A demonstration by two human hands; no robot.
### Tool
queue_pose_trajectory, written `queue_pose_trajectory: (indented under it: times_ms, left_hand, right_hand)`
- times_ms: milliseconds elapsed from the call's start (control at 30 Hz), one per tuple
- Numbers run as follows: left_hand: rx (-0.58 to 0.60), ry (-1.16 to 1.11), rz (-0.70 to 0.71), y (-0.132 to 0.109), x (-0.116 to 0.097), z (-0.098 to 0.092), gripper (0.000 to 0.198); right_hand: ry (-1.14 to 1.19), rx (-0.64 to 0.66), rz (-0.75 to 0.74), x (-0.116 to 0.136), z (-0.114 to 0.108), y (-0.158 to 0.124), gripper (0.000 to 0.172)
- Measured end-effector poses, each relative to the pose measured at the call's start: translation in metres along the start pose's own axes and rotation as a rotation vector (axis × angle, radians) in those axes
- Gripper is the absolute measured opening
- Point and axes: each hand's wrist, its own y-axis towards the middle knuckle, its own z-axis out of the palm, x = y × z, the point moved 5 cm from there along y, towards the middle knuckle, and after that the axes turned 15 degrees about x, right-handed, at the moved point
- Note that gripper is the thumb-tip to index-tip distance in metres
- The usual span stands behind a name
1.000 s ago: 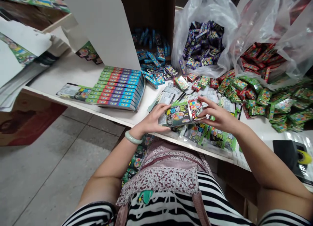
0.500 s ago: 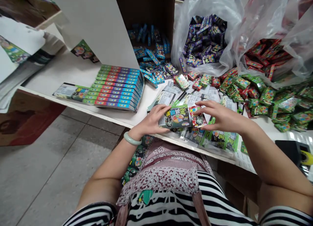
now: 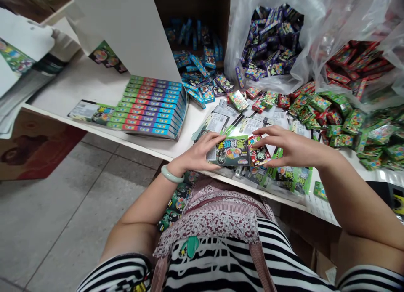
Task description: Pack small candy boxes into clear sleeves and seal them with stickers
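Observation:
My left hand [image 3: 202, 152] grips the left end of a flat black-and-green printed packet [image 3: 235, 151], thumb and fingers at its two long edges. My right hand [image 3: 284, 149] pinches a small red box [image 3: 259, 154] between thumb and fingers. The box lies against the packet's right end; whether part of it is inside, I cannot tell. Beneath both hands are more flat printed packets [image 3: 217, 121], spread along the table's front edge, some with pale label sides up and others with green-and-black sides up.
A block of stacked coloured boxes [image 3: 148, 107] stands to the left. Behind lie loose blue boxes [image 3: 198, 65] and a plastic bag [image 3: 235, 43] of purple ones. Red boxes [image 3: 356, 69] and a heap of green boxes [image 3: 381, 134] fill the right. A white table edge [image 3: 139, 147] runs along the front.
The view has shifted slightly. Both hands keep the same hold, with the red box still against the packet's right end.

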Motion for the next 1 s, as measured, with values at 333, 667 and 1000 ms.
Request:
queue_pose_trajectory:
  times_ms: [333,667,1000]
  left_hand:
    - [0.073,-0.058,-0.003,0.0031,-0.0054,-0.0025,0.097]
    - [0.102,-0.073,0.011,0.0044,-0.0019,-0.0062,0.099]
    - [0.055,-0.065,0.004,0.0032,-0.0019,-0.0031,0.099]
  right_hand:
    - [-0.068,-0.006,0.069,-0.0012,-0.0029,0.0043,0.041]
    - [0.018,0.021,0.088,-0.0001,-0.0096,0.0041,0.037]
    - [-0.072,-0.143,0.126,0.0053,-0.0079,-0.0029,0.037]
